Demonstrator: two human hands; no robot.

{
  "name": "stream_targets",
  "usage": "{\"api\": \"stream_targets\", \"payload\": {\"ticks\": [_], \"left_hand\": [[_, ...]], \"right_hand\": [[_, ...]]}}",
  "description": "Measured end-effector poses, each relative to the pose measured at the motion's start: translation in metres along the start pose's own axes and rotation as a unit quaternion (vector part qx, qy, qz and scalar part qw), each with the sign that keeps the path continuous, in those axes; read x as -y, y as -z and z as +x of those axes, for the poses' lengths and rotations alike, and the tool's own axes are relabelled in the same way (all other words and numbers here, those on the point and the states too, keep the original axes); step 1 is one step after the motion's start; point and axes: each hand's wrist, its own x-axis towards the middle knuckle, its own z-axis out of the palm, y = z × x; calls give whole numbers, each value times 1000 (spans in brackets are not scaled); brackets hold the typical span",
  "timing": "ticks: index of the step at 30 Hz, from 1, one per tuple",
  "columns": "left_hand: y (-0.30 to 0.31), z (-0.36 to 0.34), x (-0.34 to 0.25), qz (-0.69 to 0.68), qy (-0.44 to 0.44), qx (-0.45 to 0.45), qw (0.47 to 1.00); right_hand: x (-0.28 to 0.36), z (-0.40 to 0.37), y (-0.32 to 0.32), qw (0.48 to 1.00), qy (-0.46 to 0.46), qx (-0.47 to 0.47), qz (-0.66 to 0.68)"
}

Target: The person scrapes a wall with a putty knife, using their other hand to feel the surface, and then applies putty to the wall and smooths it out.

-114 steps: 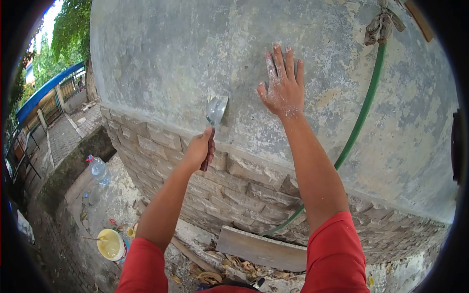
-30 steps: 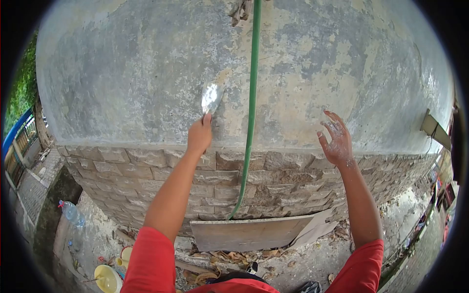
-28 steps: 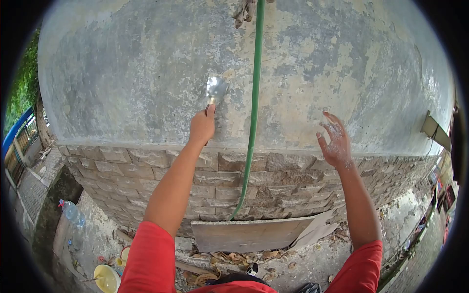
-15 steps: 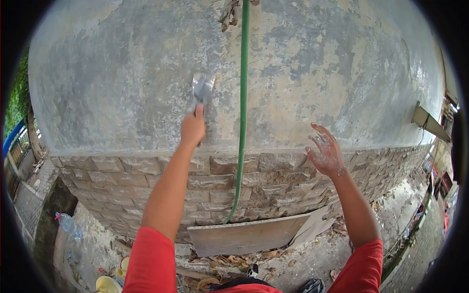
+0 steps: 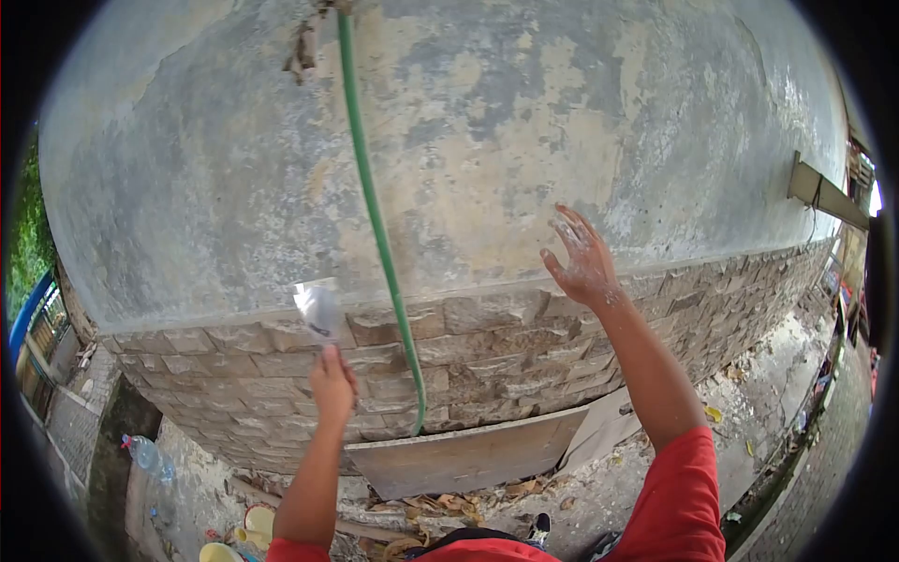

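Grey, patchy plaster wall [image 5: 506,140] is noted above rough stone blocks [image 5: 496,314]. A broad-bladed scraper [image 5: 319,304] is gripped by its handle in the closed left hand [image 5: 333,386], and its blade is pointed upward in front of the joint between plaster and stone, left of the green hose [image 5: 375,211]. Whether the wall is touched by the blade cannot be determined. The right hand [image 5: 586,260] is raised near the plaster, its fingers spread and its thumb set apart. A board [image 5: 468,459] is seen along the stone base.
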Motion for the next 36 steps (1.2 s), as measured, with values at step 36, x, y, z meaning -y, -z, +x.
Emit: {"api": "stream_targets", "payload": {"ticks": [36], "left_hand": [[-338,16,-151,-22,-65,120,990]], "right_hand": [[-180,117,-32,972,59,-226,-22]]}}
